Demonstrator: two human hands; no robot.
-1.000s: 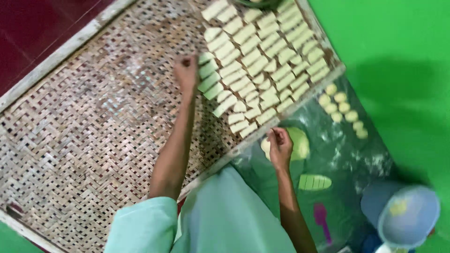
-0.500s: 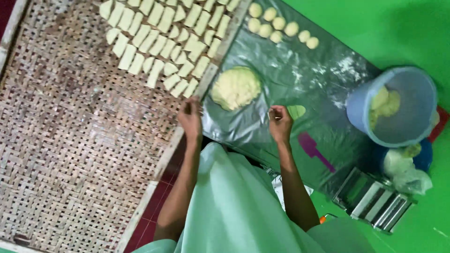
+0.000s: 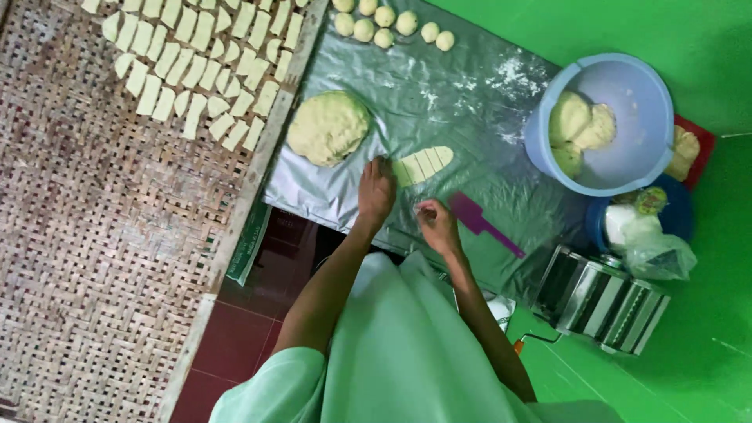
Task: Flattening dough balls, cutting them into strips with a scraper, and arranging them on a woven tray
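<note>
Resting on a crinkled silver plastic sheet (image 3: pixel 439 102), one flattened oval strip of pale dough (image 3: pixel 423 165) is seen, scored crosswise into about five pieces. Its near end is touched by the fingertips of the left hand (image 3: pixel 376 190), whose fingers are bent down onto the sheet; whether a piece is pinched between them cannot be told. The right hand (image 3: pixel 437 225) is held just beside the strip, thumb and fingers drawn narrowly together, and nothing can be made out in them. One purple plastic scraper (image 3: pixel 479 221) lies on the sheet close to the right hand.

One large rough mound of pale dough (image 3: pixel 328 127) sits beside the strip, and seven small round dough balls (image 3: pixel 385 17) are counted at the sheet's far edge (one is cut off by the frame). Cut dough pieces (image 3: pixel 196 66) are laid in rows on one brown woven bamboo tray (image 3: pixel 102 258); roughly forty are seen, too many for a sure count. One light blue plastic bucket (image 3: pixel 599 125) holds about three dough lumps. Beside it a clear plastic bag (image 3: pixel 656 249) lies on a dark blue round container, and one shiny metal roller machine (image 3: pixel 603 301) stands on the green floor (image 3: pixel 705 345). A flat green printed packet (image 3: pixel 249 244) lies at the tray's edge.
</note>
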